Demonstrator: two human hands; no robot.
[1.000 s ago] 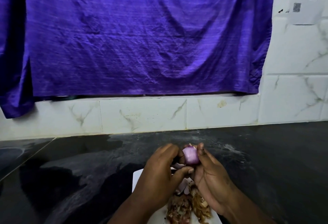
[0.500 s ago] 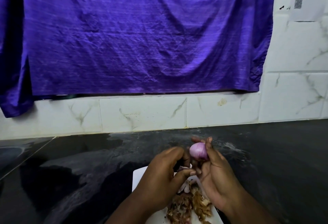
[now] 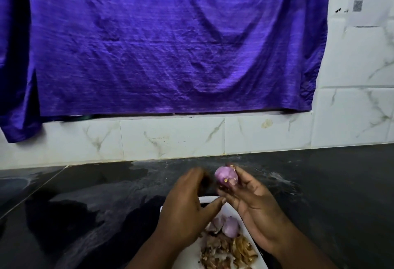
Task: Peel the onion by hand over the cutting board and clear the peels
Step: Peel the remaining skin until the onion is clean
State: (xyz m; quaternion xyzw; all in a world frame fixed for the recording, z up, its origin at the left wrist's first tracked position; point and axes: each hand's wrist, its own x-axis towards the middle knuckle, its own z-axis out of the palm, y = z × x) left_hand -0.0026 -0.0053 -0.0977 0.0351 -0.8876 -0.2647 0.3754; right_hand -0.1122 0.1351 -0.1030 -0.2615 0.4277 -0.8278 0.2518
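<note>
Cloth (image 3: 170, 45), purple, hung at twelve o'clock above the dark counter (image 3: 319, 183). At six o'clock lay the white cutting board (image 3: 245, 224). The left hand (image 3: 187, 209) was loosely curled, with nothing seen in it and its tips blurred. At its three o'clock the right hand (image 3: 255, 202) had thumb and fingertips closed in a pinch. Peels (image 3: 230, 251) were heaped on the board. The onion (image 3: 223, 174), in that pinch beyond the board's twelve o'clock edge, looked light and slick where bared. It was probably best held by its ends.
</note>
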